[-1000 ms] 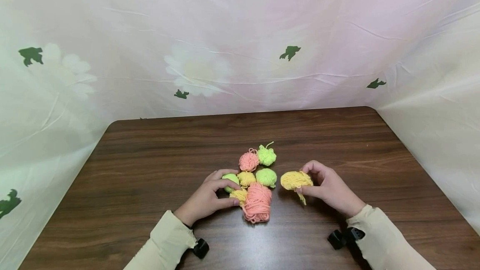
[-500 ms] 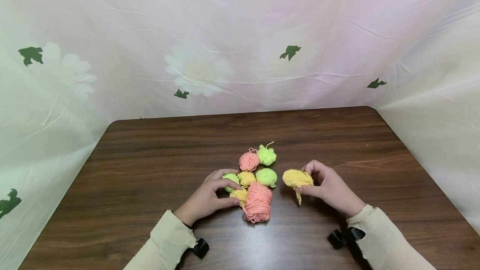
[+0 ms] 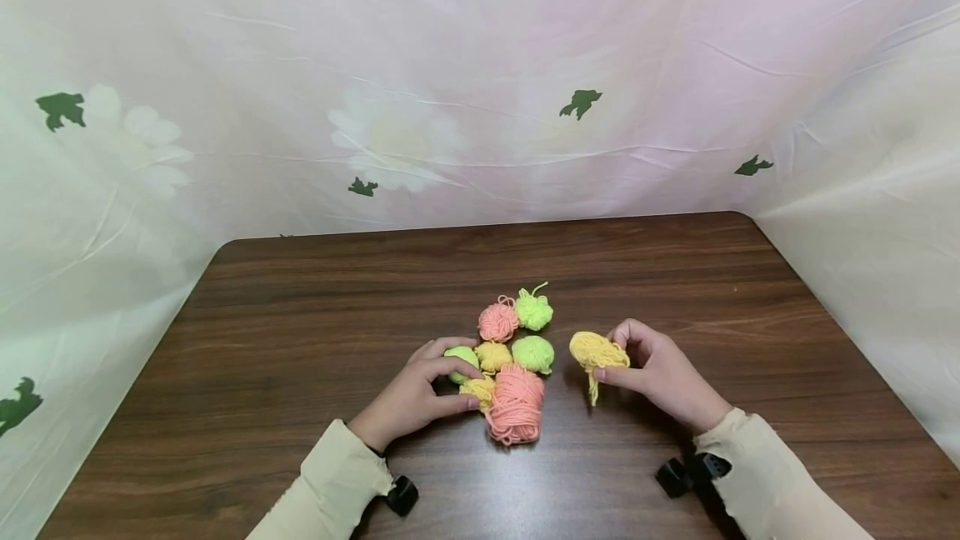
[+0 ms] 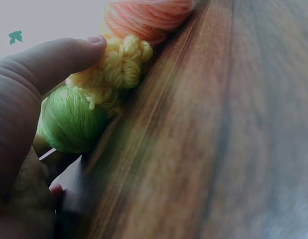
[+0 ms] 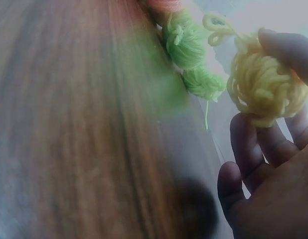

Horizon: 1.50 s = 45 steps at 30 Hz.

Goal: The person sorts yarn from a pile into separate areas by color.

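Two pale sleeves (image 3: 330, 477) are seen nearest. A large pink skein (image 3: 515, 407), wound in long strands, is set on the dark wooden table (image 3: 337, 298). Beside it, a knobbly small yellow ball (image 3: 481, 388) is pinched by the left hand's (image 3: 412, 397) thumb and finger, with a smooth green ball (image 3: 459, 354) enclosed behind. To the right, apart from the group, a loose yellow ball (image 3: 591, 348) is held above the table, clamped between the right hand's (image 3: 663, 377) thumb and fingers; thick looped strands are shown, with a tail hung beneath. Compared with a second ago, it is shifted slightly rightward and its tail swung leftward, while the group is left unmoved. Farther back are placed a middle yellow ball (image 3: 493, 356) and a rounded green ball (image 3: 533, 354), then a pink ball (image 3: 498, 322) and a shaggy green ball (image 3: 534, 311), backed by flowered cloth (image 3: 465, 65)
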### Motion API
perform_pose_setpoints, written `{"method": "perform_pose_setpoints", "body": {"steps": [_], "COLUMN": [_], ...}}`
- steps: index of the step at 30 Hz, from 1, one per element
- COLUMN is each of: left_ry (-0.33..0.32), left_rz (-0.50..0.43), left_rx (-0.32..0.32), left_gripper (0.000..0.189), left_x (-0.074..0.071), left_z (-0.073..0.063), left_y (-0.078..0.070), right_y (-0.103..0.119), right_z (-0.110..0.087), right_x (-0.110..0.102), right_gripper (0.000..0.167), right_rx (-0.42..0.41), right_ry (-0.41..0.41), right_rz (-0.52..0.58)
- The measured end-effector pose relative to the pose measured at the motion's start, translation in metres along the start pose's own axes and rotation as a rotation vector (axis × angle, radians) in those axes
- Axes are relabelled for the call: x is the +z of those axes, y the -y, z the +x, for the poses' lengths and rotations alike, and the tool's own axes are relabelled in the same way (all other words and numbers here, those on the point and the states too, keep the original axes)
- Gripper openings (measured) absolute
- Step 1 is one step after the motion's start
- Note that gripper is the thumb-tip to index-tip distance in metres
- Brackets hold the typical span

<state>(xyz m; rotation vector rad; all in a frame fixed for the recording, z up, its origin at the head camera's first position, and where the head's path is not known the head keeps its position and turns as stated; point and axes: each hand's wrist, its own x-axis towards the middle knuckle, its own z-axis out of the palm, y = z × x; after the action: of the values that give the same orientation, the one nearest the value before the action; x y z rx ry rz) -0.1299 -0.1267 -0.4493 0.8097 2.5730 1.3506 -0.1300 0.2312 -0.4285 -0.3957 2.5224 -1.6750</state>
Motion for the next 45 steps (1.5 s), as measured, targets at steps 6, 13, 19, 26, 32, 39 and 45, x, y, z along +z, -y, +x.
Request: {"method": "perform_pose_setpoints", "body": {"steps": [6,13,19,26,32,39,45], "left_ry": [0.002,0.002,-0.002,-0.004,-0.006,-0.008,-0.006], "left_rz": [-0.001,0.001,0.004,0.004,0.002,-0.003,-0.005], "left_rx": [-0.003,-0.001,0.003,0.010,0.015,0.015,0.016], "left_gripper": [0.023,0.023,0.023,0.023,0.022,0.023,0.022], "left_x": [0.000,0.000,-0.001,-0.001,0.000,0.000,0.000], "left_z": [0.000,0.000,0.000,0.001,0.001,0.000,0.001], "left_y": [-0.001,-0.001,-0.001,-0.001,-0.001,-0.001,0.000], "right_y": [0.001,0.000,-0.001,-0.002,-0.004,-0.007,-0.010], "right_z": [-0.001,-0.001,0.000,0.000,-0.001,0.001,0.002], "right_x": [0.000,-0.002,-0.004,-0.005,-0.006,-0.008,-0.010], "right_gripper": [0.036,0.036,0.035,0.034,0.033,0.033,0.033], "right_rx": [0.015,0.037,0.041,0.038,0.040,0.062,0.067], "right_ry": [-0.002,-0.018,-0.026,-0.029,-0.047,-0.062,-0.081], "right_rz": [-0.002,-0.028,-0.029,-0.029,-0.052,-0.078,-0.092]}}
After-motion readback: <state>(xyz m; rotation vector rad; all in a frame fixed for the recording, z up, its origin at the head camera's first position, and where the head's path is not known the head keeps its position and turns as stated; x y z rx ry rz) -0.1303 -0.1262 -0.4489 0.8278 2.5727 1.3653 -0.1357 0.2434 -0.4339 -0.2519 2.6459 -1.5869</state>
